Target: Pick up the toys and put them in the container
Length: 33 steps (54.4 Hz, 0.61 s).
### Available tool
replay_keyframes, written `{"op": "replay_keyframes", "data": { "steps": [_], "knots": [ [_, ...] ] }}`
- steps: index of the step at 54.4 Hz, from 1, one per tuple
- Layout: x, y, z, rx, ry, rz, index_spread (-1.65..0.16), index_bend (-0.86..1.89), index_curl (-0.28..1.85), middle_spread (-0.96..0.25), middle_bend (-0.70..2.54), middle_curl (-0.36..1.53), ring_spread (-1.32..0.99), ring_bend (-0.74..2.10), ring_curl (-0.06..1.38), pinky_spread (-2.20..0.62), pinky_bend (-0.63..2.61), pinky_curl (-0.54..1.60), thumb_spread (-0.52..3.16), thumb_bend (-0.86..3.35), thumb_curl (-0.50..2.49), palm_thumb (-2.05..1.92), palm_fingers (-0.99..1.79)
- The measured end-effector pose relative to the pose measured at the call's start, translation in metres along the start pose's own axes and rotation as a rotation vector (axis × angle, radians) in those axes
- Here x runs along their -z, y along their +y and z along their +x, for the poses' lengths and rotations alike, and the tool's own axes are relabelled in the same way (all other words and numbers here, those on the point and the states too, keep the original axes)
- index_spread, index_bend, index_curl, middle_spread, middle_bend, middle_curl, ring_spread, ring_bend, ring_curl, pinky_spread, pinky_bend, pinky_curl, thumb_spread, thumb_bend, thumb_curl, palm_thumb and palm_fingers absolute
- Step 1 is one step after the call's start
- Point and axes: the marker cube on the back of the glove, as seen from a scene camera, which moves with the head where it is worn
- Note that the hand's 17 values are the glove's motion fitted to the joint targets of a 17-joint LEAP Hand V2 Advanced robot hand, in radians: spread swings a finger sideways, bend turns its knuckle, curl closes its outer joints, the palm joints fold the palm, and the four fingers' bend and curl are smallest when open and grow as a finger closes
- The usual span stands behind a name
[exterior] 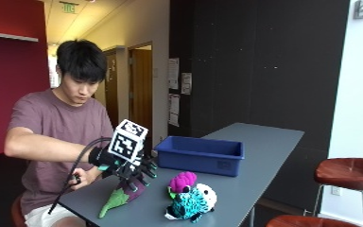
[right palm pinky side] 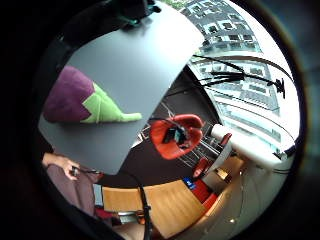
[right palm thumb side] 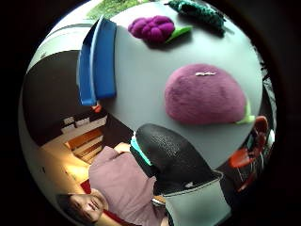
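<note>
A blue plastic bin [exterior: 200,155], rectangular with straight walls and a rolled rim, stands on the grey table [exterior: 263,156] toward the middle of its length, near the edge on the person's side; from the outside view its inside cannot be seen, so whether anything lies in it cannot be told. Three soft toys lie on the table nearer the end where the person sits. The plush eggplant [exterior: 122,195], purple-bodied with a light green pointed cap, lies close to the near corner with its green tip pointing toward the table's end; the gloved right hand [exterior: 128,169] is right over its purple part, fingers spread and bent downward onto or just above it, and whether they actually close round it cannot be told. In the thumb-side palm view the eggplant's fuzzy purple body fills much of the picture, with the black thumb [right palm thumb side: 171,157] beside it. Just beside the eggplant, toward the bin, lies a magenta bunch of plush grapes [exterior: 182,181] with a green leaf, touching a teal knitted toy [exterior: 191,203] with a white patch, which sits at the table's far-side edge. Nothing stands between the eggplant and the bin except these two toys off to one side. The bare left hand [exterior: 80,179] holds a cable below the table's end.
</note>
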Motion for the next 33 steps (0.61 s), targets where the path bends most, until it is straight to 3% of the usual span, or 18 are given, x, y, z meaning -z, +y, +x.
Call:
{"op": "replay_keyframes", "data": {
  "steps": [6, 13, 19, 24, 28, 33],
  "knots": [
    [-0.038, -0.011, -0.01, 0.051, 0.023, -0.039, -0.2, 0.05, 0.12, 0.02, 0.11, 0.16, 0.0, 0.35, 0.23, 0.01, 0.92, 0.34, 1.16, -0.06, 0.19, -0.08, -0.29],
    [-0.058, -0.02, -0.018, 0.05, 0.107, 0.061, -0.21, 0.07, 0.12, 0.02, 0.14, 0.18, 0.01, 0.38, 0.25, 0.02, 0.96, 0.35, 1.09, -0.03, 0.22, -0.02, -0.17],
    [-0.06, -0.024, -0.02, 0.061, 0.097, 0.102, -0.22, 0.13, 0.12, -0.05, 0.29, 0.23, -0.08, 0.66, 0.3, -0.02, 0.91, 0.32, 1.1, 0.02, 0.27, 0.07, 0.29],
    [-0.059, -0.029, -0.022, 0.072, 0.074, 0.167, -0.22, 0.13, 0.13, -0.09, 0.39, 0.27, -0.18, 0.8, 0.35, -0.1, 0.88, 0.31, 1.15, 0.05, 0.3, 0.16, 0.42],
    [-0.062, -0.033, -0.023, 0.069, 0.059, 0.231, -0.22, 0.16, 0.14, -0.17, 0.54, 0.33, -0.27, 0.97, 0.4, -0.2, 0.87, 0.31, 1.21, 0.1, 0.34, 0.26, 0.73],
    [-0.058, -0.039, -0.022, 0.043, 0.004, 0.276, -0.24, 0.17, 0.15, -0.22, 0.57, 0.37, -0.34, 1.11, 0.47, -0.28, 0.93, 0.35, 1.14, 0.15, 0.41, 0.42, 0.83]
  ]
}}
